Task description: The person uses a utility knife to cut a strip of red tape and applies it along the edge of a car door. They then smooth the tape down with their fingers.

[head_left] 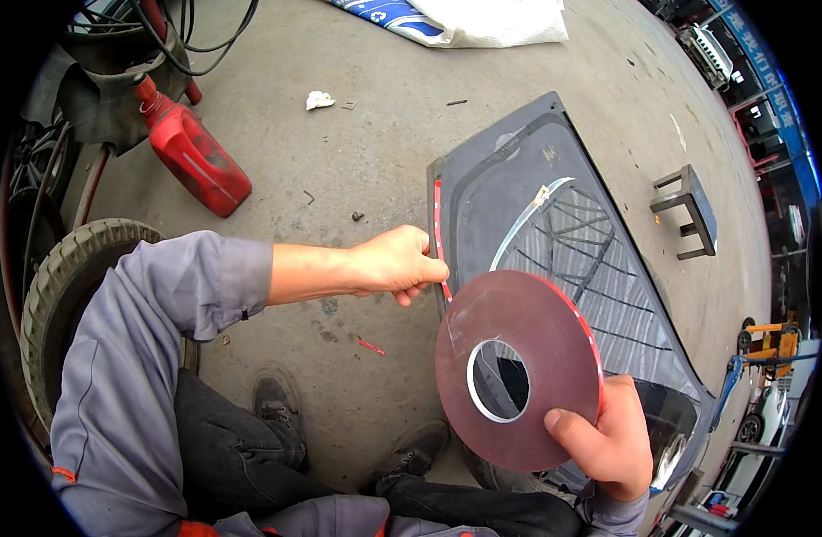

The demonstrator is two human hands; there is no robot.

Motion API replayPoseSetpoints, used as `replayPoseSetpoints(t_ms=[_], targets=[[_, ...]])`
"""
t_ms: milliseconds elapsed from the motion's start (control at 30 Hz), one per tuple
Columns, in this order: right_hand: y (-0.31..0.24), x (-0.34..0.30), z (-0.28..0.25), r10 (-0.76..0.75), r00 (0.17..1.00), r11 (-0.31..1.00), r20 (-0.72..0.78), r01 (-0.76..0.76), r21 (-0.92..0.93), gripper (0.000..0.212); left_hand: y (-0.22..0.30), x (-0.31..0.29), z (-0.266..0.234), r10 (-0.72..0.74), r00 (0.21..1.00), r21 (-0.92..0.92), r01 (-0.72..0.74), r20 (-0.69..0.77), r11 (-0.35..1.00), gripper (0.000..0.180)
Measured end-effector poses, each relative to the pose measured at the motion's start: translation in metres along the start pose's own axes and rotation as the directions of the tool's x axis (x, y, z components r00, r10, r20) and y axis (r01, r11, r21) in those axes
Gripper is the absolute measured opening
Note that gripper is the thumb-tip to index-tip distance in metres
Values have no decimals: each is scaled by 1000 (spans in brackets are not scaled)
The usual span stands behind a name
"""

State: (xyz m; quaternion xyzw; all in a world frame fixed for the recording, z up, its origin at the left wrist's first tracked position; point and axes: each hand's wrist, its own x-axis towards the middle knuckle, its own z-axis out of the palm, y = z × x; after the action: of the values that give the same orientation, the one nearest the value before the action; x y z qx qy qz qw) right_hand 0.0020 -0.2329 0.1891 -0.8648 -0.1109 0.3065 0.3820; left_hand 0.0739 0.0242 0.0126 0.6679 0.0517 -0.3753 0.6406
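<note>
Red tape along the left edge of a dark panel, roll in the right hand

Large dark panel (599,268), glossy, mirroring overhead beams; what bears it is hidden. Red tape strip (438,219) with small white marks lies along the panel's left edge, below its upper left corner.

Left hand (398,262): at that same edge, fingers curled in, thumb extended toward the lower visible part of the strip and pressed on or gripping it; which of the two, cannot tell. Grey sleeve pushed up the forearm.

Right hand (608,438): closed about the rim of a broad tape roll (550,349), thumb on its flat face, other fingers mostly hidden behind. Roll is maroon on the side, red at the rim, with a pale ring round the hollow core. It is held up in front of the panel, hiding part of the lower left edge.

Concrete floor (339,170): red jug (196,161) well left of the panel; crumpled white scrap (320,99) beyond the left hand; short red scrap (371,346) nearer the person's shoes. Small dark stool (697,215) stands off the panel's right edge. Treaded tyre (46,313) beside the left sleeve.
</note>
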Motion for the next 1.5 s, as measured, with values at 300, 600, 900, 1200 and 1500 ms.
replayPoseSetpoints(t_ms=[300,600,900,1200,1500], targets=[[-3,-1,0,-3,1000,998,11,4,-70,15,-6,-8,1,27,999,69,-28,17,997,29],[-3,-3,-1,17,1000,996,3,-16,-89,15,-13,-16,13,55,998,99,-54,-11,994,33],[-6,-5,-1,27,999,995,47,-22,-99,13,-13,-13,17,-42,999,-4,42,1,999,30],[-4,-7,-3,22,998,995,54,-16,-103,13,-8,-7,10,-33,999,2,33,-14,999,34],[-4,-6,-2,21,998,994,59,-14,-110,13,-9,-14,13,15,1000,108,-14,-12,994,36]])
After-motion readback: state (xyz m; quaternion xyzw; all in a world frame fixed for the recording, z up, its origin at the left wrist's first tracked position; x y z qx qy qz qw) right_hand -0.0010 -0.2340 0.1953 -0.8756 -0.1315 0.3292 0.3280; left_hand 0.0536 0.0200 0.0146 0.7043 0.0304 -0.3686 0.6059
